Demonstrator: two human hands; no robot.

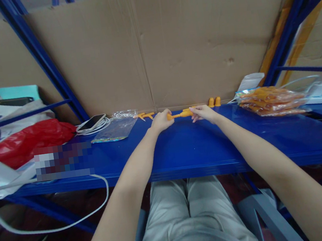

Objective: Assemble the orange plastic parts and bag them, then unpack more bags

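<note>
Both my hands meet at the far middle of a blue shelf (182,149). My left hand (161,121) is closed round one end of a slim orange plastic piece (179,114). My right hand (203,112) pinches its other end, fingers pressed together. The piece lies level between them, just above the shelf surface. Two small orange caps (214,101) stand just beyond my right hand. More small orange parts (145,116) lie to the left of my left hand.
A clear bag of orange pieces (271,101) lies at the right. A flat clear bag (116,129), a phone (91,122) on a coiled white cable and a red bag (24,142) lie at the left. Brown cardboard (168,44) backs the shelf.
</note>
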